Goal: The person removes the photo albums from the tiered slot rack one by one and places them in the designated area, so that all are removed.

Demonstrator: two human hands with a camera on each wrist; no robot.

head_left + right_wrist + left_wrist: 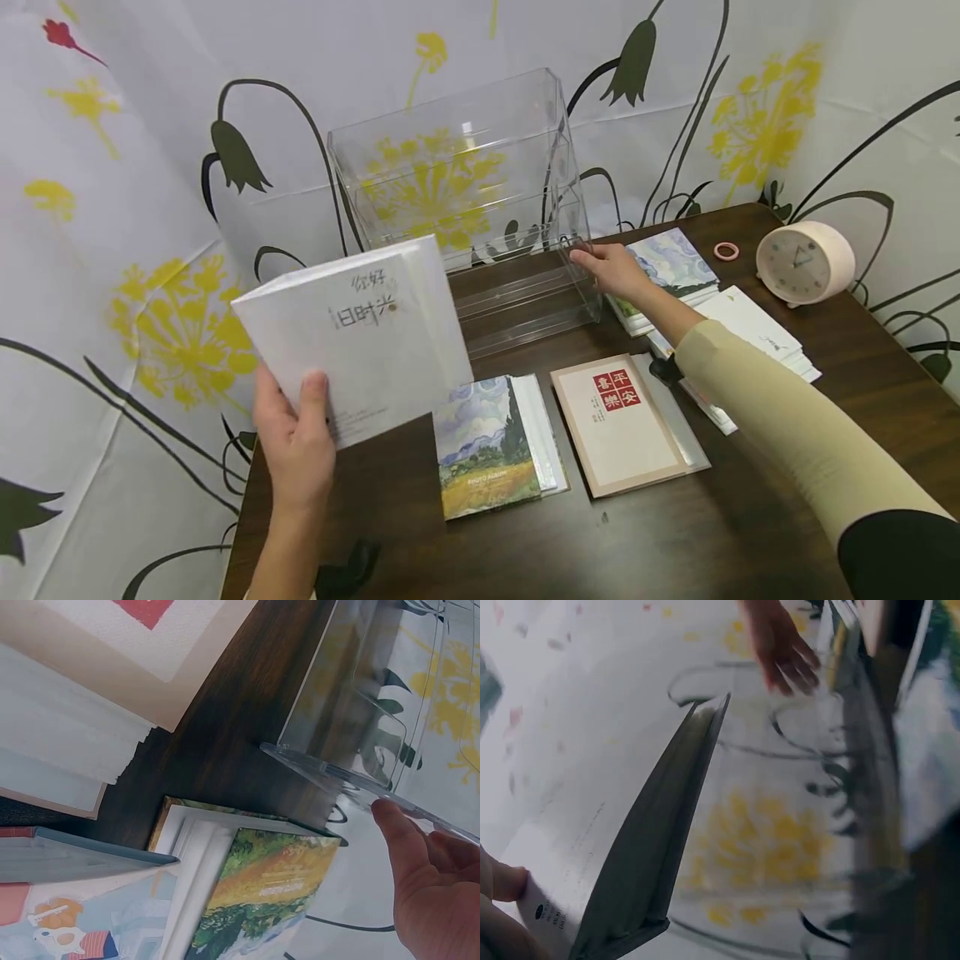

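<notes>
My left hand (296, 442) grips a white album (360, 342) by its lower left corner, thumb on the cover. Printed characters on that cover appear upside down. The left wrist view shows the album's covers (649, 817) slightly parted. A clear acrylic rack (450, 125) with several tiers stands at the back of the table. At its right side panel is my right hand (618, 271), its thumb touching the panel near the lower tiers. In the right wrist view the hand (431, 877) lies outside the panel, fingers partly hidden behind the thumb.
A landscape-painted photo album (487, 450) and a beige album with a red square (622, 425) lie in front. More albums (675, 262) and white booklets (750, 329) are stacked on the right. Beyond them are a pink ring (726, 251) and a round clock (802, 262).
</notes>
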